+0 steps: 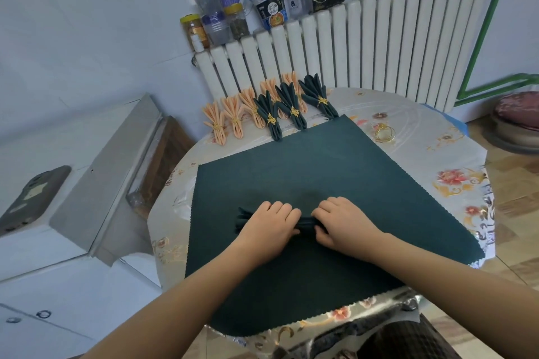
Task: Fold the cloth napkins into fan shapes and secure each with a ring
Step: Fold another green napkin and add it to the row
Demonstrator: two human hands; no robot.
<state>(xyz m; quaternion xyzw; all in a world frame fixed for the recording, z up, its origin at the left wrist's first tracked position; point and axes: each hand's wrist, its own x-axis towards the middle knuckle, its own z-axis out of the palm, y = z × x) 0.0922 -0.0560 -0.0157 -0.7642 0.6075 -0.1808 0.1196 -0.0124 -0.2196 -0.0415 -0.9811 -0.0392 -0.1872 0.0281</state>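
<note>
While both hands, left (271,223) and right (342,220), clench their grip on the pleated dark-green napkin (306,224) at six o'clock on the worktop (455,183), probably keeping pleats tight, a gold ring (385,132) waits at one o'clock.

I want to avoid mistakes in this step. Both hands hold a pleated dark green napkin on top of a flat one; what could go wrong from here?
The pleated napkin may spring open if the left hand or right hand loosens. The gold ring lies far off, so reaching for it frees one hand. The flat napkin underneath could slide or get caught in the pleats.
</note>
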